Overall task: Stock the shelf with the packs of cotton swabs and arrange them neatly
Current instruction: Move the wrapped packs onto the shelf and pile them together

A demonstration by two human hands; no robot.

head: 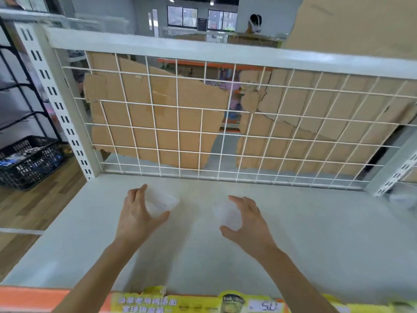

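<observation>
Torn brown cardboard (pixel 158 114) stands upright, ragged along a gap near its middle. Left of the cardboard and lower, a black plastic crate (pixel 29 161) of small packaged goods sits on a wood-plank floor (pixel 33 206). Above the crate stands a black metal rack (pixel 15 86). Far beyond the cardboard, higher up, are dark-framed windows (pixel 182 16), with a person's head (pixel 255 23) to their right. Well below the cardboard runs a yellow printed label strip (pixel 171 304).

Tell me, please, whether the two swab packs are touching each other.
Apart: the head view shows bare shelf between the left pack and the right pack.
</observation>
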